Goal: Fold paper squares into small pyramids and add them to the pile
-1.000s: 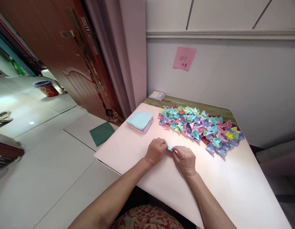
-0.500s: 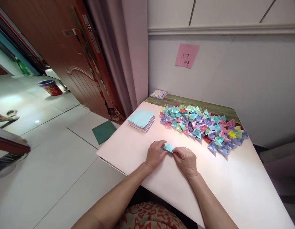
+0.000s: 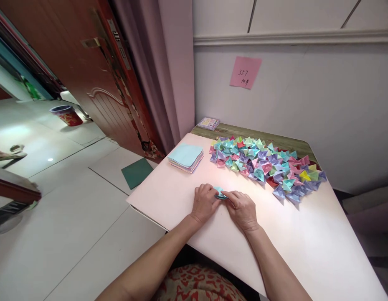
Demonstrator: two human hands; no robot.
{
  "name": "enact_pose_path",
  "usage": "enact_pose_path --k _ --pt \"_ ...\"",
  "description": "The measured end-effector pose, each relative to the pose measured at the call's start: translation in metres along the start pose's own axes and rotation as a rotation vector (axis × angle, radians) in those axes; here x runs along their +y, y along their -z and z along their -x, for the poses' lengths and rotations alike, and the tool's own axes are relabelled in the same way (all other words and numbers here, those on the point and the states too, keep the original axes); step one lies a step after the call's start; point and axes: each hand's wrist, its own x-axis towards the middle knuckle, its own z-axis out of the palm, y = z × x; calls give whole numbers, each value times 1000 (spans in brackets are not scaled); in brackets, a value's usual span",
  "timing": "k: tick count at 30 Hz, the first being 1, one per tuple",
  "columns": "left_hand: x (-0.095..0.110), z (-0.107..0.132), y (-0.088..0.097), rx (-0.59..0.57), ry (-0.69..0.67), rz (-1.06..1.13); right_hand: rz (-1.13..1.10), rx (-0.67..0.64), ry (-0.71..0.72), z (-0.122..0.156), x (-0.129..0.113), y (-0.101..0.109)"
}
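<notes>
Between my two hands is a small light-blue folded paper [image 3: 219,192], just above or on the pale table top. My left hand [image 3: 205,203] pinches its left end, fingers curled. My right hand [image 3: 243,207] grips the right side, with the index finger reaching over the paper's upper face. Beyond the hands lies a wide spread of folded paper boats [image 3: 259,161] in blue, purple, pink, green, red and yellow. Left of them sits a stack of square paper sheets [image 3: 185,156], a light-blue one on top.
A small packet [image 3: 208,123] rests at the table's back left corner. A pink note [image 3: 245,72] is stuck on the wall. On the floor lie a green square [image 3: 136,173] and, farther off, a red bin [image 3: 67,116]. A brown door [image 3: 96,79] and a curtain stand left.
The folded paper has tilted and shifted slightly left. My right index finger has moved left onto its upper face; my left hand keeps its pinch.
</notes>
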Motion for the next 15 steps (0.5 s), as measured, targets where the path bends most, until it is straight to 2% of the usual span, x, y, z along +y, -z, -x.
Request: enact_pose_path --k 3,7,12,15 --pt "0 1 -6 -18 -4 27 -55 -29 -11 -1 -1 1" --pt "-5 5 -7 1 56 54 -135 -49 -30 -3 -1 1" --pt "-11 6 0 123 303 -5 -152 -37 -35 -3 -1 1" --pt "-9 2 1 53 350 -2 -142 -27 -25 -2 0 0"
